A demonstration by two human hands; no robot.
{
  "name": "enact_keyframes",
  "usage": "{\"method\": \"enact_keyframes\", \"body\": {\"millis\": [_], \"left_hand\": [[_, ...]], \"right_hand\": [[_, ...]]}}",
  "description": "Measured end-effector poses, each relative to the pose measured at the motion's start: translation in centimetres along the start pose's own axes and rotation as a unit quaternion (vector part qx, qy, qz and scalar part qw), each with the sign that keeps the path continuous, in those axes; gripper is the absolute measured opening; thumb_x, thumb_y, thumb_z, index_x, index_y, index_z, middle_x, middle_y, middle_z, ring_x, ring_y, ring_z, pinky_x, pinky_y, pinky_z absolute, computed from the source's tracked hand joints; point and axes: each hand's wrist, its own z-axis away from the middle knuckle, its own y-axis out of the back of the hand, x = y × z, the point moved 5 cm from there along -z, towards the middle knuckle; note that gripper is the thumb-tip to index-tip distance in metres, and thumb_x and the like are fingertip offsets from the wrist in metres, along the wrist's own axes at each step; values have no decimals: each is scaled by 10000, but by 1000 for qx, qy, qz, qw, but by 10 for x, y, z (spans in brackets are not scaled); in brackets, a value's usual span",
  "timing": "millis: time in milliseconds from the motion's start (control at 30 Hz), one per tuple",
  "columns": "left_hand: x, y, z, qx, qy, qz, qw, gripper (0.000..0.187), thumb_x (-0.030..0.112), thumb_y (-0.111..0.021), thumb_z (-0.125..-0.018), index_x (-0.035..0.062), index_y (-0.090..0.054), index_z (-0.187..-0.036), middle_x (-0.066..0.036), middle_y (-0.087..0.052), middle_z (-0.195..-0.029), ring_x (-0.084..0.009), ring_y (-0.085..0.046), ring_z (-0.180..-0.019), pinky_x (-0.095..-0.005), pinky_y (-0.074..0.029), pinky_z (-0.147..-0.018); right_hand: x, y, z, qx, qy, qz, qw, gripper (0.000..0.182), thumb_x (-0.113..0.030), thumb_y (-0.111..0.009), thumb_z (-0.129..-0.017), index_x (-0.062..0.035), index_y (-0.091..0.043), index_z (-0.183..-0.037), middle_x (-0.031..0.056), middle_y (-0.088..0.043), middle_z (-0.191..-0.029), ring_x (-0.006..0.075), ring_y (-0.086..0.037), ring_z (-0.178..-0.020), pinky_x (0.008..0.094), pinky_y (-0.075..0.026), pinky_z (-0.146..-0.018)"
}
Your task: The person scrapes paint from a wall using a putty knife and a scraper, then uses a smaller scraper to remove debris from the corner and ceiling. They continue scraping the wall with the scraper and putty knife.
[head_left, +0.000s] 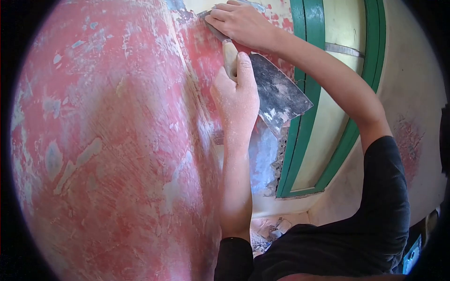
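My left hand (236,96) is wrapped round the pale handle of a scraper (229,49), with the thumb lying along it. The scraper's dark blade is angled up and left against a red, patchy wall (201,65) near the top. Over the blade end lies my right hand (241,23), its fingers bent and pressed down on the blade. Behind my left wrist a dark, mottled sheet (281,89) with ragged edges sticks out to the right.
A large red wall surface with scraped streaks (117,154) fills the left side. To the right stands a green frame (300,140) with pale panels. Rubble (272,232) lies low in the middle. A pale wall (412,93) is at the far right.
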Motion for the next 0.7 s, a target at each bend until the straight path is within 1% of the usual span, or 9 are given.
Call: {"method": "enact_keyframes", "body": {"millis": [100, 267, 333, 400, 433, 500, 600, 667, 700], "left_hand": [[9, -2, -3, 23, -96, 9, 995, 528, 364, -581, -1018, -144, -635, -886, -258, -674, -754, -363, -697, -729, -478, -507, -667], [7, -12, -1, -9, -40, 18, 999, 525, 366, -572, -1017, -136, -639, -878, -246, -682, -763, -346, -700, -743, -456, -513, -679], [8, -13, 4, -5, -55, 23, 998, 544, 381, -576, -1014, -142, -636, -879, -254, -682, -775, -356, -698, -750, -460, -515, -686], [8, -17, 2, 1, -46, -7, 999, 554, 391, -578, -1015, -139, -629, -860, -239, -672, -754, -347, -686, -729, -470, -506, -676], [12, -19, -4, 24, -95, -2, 995, 553, 394, -577, -1018, -135, -633, -866, -233, -678, -755, -346, -692, -739, -474, -504, -670], [12, -16, -3, 10, -58, 12, 998, 552, 394, -578, -1018, -135, -637, -875, -239, -685, -766, -351, -699, -753, -474, -506, -673], [14, -11, 1, -7, -24, 20, 999, 547, 394, -574, -1020, -133, -647, -892, -255, -694, -783, -365, -710, -771, -474, -511, -696], [9, -12, 3, -43, -9, 13, 999, 542, 340, -535, -1049, -91, -547, -1378, -208, -686, -1263, -241, -662, -1135, -342, -470, -968], [14, -9, -3, -40, -14, 13, 999, 542, 340, -535, -1049, -91, -547, -1378, -208, -686, -1263, -241, -662, -1135, -342, -470, -968]], "right_hand": [[7, 3, -5, 7, 16, 11, 1000, 157, -154, -612, -820, -47, -651, -927, 19, -611, -902, 168, -637, -914, 306, -521, -814], [13, 9, 1, -2, -3, -13, 1000, 158, -159, -606, -819, -47, -641, -925, 19, -597, -896, 169, -631, -912, 304, -519, -814], [10, 13, 5, 35, 48, 22, 998, 147, -167, -606, -815, -53, -631, -904, 29, -596, -900, 172, -628, -925, 307, -517, -814], [17, 14, 1, 6, 47, 28, 998, 143, -168, -605, -812, -52, -630, -891, 34, -607, -912, 172, -628, -943, 307, -516, -819], [19, 14, -4, 9, 30, 4, 1000, 139, -166, -604, -813, -53, -631, -890, 34, -609, -916, 169, -630, -947, 308, -516, -822], [19, 12, -6, -40, -35, -9, 999, 136, -162, -605, -816, -56, -646, -891, 17, -612, -912, 162, -630, -955, 303, -512, -838], [14, 8, -1, -8, 3, 22, 1000, 136, -166, -613, -818, -61, -660, -890, 9, -617, -904, 161, -629, -966, 302, -509, -849], [13, 7, 1, -2, 23, 21, 1000, 138, -167, -615, -819, -61, -665, -890, 7, -617, -907, 160, -629, -970, 300, -507, -852], [13, 8, -2, 3, 43, 21, 999, 140, -169, -617, -821, -60, -670, -890, 4, -617, -909, 158, -628, -973, 298, -506, -854]]}}
